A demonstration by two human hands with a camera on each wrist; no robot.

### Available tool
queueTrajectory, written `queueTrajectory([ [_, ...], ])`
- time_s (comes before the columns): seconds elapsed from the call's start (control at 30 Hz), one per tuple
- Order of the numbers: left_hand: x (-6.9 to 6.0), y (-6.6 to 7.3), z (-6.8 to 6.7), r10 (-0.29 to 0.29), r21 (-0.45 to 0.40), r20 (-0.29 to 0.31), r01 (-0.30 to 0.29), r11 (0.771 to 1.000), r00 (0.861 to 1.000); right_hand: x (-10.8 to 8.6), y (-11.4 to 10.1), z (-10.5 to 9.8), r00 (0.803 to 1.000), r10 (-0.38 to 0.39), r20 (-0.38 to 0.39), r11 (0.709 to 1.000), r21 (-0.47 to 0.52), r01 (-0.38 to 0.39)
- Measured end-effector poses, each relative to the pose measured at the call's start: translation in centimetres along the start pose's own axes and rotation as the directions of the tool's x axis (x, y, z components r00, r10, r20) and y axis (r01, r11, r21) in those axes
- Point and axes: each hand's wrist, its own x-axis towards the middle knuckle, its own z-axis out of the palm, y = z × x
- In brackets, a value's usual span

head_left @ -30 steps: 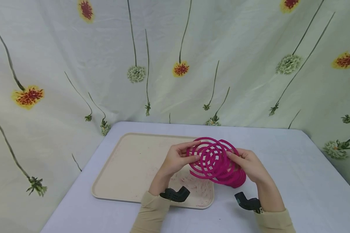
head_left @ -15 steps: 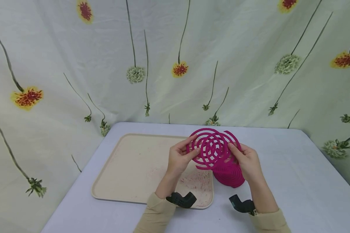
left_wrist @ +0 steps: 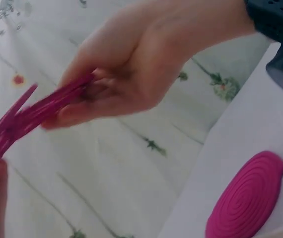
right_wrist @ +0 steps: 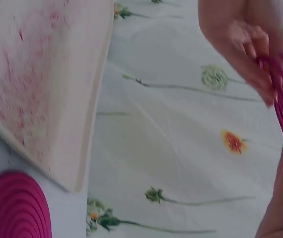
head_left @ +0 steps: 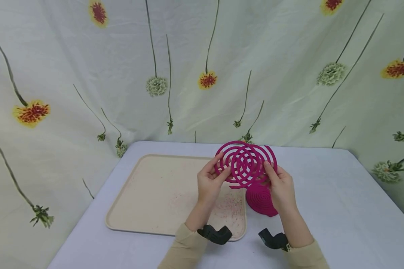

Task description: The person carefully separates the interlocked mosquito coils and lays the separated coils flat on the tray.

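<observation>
We pinch the pink spirals (head_left: 247, 164) at opposite edges, left grip (head_left: 208, 185) and right grip (head_left: 282, 188) | their longer spread runs grip to grip | pink coil (head_left: 260, 200) lies below on the tabletop (head_left: 330, 194), nearer the right grip

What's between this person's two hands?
In the head view, overlapping pink spirals span the gap, held by the left hand and the right hand.

Spirals (head_left: 233, 164) span left hand (head_left: 209, 182) to right hand (head_left: 281, 185). On the surface (head_left: 336, 205), the tray (head_left: 158, 198) extends left from beneath the left hand, coil (head_left: 260, 200) below the right; cloth (head_left: 188, 48) behind both.
</observation>
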Motion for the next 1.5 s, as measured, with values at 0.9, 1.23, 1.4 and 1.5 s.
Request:
queueTrajectory([
  [0.9, 0.9, 0.7, -3.0, -0.161, 0.084, 0.285, 0.142, 0.986, 0.945, 0.7, -0.2, -2.0, 0.958, -0.032, 0.286, 0.979, -0.185, 0.088],
  [1.23, 0.4, 0.1, -1.0, -0.085, -0.028, 0.062, 0.087, 0.996, 0.994, 0.0, 0.1, -0.1, 0.996, -0.032, 0.088, 0.999, -0.006, 0.033],
  [1.4, 0.0, 0.0, 0.2, -0.076, -0.033, -0.011, 0.075, 0.997, 0.997, -0.2, 0.3, 0.6, 1.000, -0.020, 0.001, 0.997, 0.072, 0.020],
  [1.5, -0.1, -0.1, 0.4, -0.065, -0.027, -0.005, 0.065, 0.998, 0.998, -0.2, 0.3, 0.6, 1.000, 0.009, -0.012, 0.996, 0.087, -0.008],
])
